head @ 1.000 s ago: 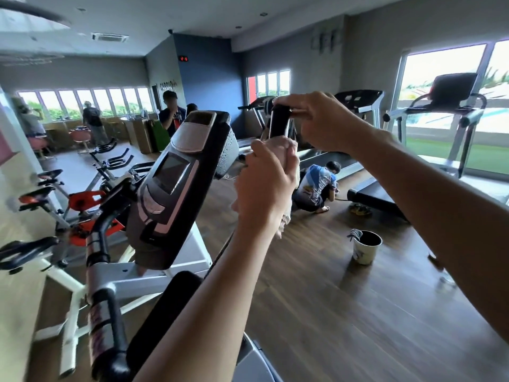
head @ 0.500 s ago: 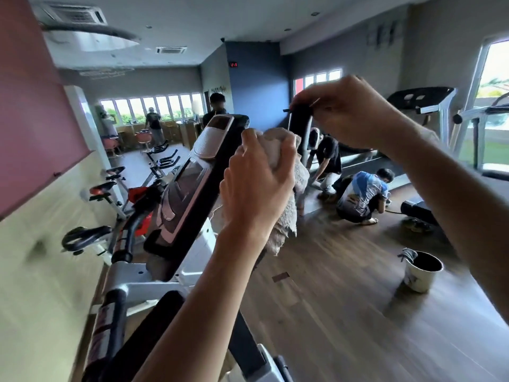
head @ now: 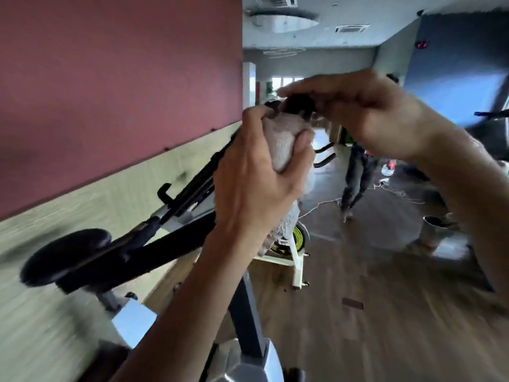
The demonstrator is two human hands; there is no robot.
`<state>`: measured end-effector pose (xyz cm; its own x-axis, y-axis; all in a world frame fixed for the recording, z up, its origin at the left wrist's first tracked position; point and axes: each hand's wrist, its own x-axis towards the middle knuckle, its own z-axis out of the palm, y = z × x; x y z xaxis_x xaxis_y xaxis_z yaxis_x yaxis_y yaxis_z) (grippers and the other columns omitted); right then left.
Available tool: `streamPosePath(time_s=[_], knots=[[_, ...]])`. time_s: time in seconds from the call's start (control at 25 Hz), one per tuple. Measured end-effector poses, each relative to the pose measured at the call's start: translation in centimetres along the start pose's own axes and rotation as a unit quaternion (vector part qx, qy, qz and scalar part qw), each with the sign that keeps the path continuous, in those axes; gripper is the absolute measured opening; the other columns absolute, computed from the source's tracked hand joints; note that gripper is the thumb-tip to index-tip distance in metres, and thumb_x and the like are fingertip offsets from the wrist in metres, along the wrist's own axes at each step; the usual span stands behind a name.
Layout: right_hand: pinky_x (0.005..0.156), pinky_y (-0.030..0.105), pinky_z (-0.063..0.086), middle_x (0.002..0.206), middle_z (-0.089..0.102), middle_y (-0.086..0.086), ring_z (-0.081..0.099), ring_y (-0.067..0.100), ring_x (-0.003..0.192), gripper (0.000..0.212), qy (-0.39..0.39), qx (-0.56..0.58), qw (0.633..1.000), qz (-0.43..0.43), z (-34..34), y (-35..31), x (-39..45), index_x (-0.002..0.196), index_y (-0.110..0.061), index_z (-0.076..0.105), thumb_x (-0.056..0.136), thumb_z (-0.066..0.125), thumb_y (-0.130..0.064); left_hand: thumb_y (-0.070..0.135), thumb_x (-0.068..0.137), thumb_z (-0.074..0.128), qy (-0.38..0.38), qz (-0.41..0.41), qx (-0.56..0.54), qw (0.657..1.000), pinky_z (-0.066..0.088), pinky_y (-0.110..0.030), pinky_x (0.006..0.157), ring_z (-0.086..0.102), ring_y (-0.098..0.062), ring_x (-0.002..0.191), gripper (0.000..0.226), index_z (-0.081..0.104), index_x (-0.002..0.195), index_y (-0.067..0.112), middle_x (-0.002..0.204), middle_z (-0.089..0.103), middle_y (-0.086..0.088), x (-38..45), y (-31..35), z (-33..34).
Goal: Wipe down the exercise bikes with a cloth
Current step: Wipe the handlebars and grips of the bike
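From the head camera, two bare hands meet at the top of one exercise bike. The left hand has its fingers and thumb curled round a bunched, off-white terry cloth, which hangs down past the wrist and is pressed against the black handlebar grip. The right hand comes in from the right, its fingers curled over the top end of that same grip, just above the cloth; the two hands are nearly touching.

The near black-and-silver exercise bike fills the lower left, hard against the two-tone wall, maroon above and pale wood below, with little room on that side. A second bike, white-framed with a yellow-and-black flywheel, stands just behind the cloth.

To the right, the dark wood plank floor lies open. On it are one grey bucket, blurred, a loose white cord, and one standing person in dark trousers farther back.
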<state>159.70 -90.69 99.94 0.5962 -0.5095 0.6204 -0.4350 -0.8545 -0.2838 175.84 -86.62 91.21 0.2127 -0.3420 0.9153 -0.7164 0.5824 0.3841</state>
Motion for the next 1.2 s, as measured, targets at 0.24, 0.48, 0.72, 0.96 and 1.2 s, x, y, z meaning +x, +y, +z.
streamPosePath(time_s=[0.24, 0.48, 0.72, 0.96, 1.2], knots=[[0.095, 0.020, 0.048, 0.121, 0.070, -0.014, 0.063, -0.003, 0.110, 0.038, -0.024, 0.055, 0.996, -0.068, -0.2, 1.9, 0.0, 0.135, -0.022, 0.064, 0.105, 0.046, -0.008, 0.047, 0.095, 0.062, 0.017, -0.016, 0.060, 0.998, 0.054, -0.040, 0.052, 0.067, -0.018, 0.064, 0.040, 0.053, 0.110, 0.011, 0.082, 0.069, 0.002, -0.5, 0.8, 0.7], [0.093, 0.019, 0.052, 0.118, 0.072, -0.005, 0.067, 0.004, 0.107, 0.031, -0.031, 0.072, 0.973, -0.217, -0.4, 4.6, 2.2, 0.128, -0.014, 0.068, 0.104, 0.050, -0.013, 0.051, 0.095, 0.057, 0.091, -0.025, 0.192, 0.977, 0.052, -0.043, 0.058, 0.063, -0.024, 0.068, 0.040, 0.049, 0.108, 0.014, 0.080, 0.066, 0.002, -1.0, 1.7, 2.5], [0.107, 0.021, 0.046, 0.128, 0.067, -0.015, 0.059, -0.006, 0.119, 0.031, -0.038, 0.146, 0.927, -0.344, 0.7, 7.9, 4.2, 0.134, -0.022, 0.065, 0.105, 0.055, -0.023, 0.052, 0.097, 0.056, 0.179, -0.033, 0.324, 0.929, 0.052, -0.040, 0.062, 0.061, -0.021, 0.073, 0.041, 0.046, 0.113, 0.016, 0.084, 0.062, 0.003, -2.1, 2.8, 4.9], [0.096, 0.046, 0.053, 0.106, 0.075, 0.013, 0.069, 0.031, 0.101, 0.025, -0.039, 0.108, 0.907, -0.405, 0.3, 7.7, 6.4, 0.110, -0.014, 0.075, 0.105, 0.052, -0.023, 0.052, 0.096, 0.061, 0.228, -0.022, 0.458, 0.859, 0.046, -0.033, 0.069, 0.057, -0.018, 0.090, 0.056, 0.048, 0.129, 0.010, 0.111, 0.058, -0.003, -1.2, 3.6, 7.6], [0.103, 0.031, 0.046, 0.115, 0.075, -0.002, 0.067, 0.020, 0.110, 0.026, -0.030, 0.133, 0.901, -0.411, 0.6, 8.1, 6.5, 0.119, -0.030, 0.074, 0.105, 0.053, -0.026, 0.053, 0.097, 0.056, 0.297, 0.015, 0.551, 0.780, 0.056, -0.036, 0.087, 0.061, -0.027, 0.122, 0.080, 0.032, 0.153, 0.003, 0.145, 0.054, -0.013, -3.1, 0.5, 9.0]])
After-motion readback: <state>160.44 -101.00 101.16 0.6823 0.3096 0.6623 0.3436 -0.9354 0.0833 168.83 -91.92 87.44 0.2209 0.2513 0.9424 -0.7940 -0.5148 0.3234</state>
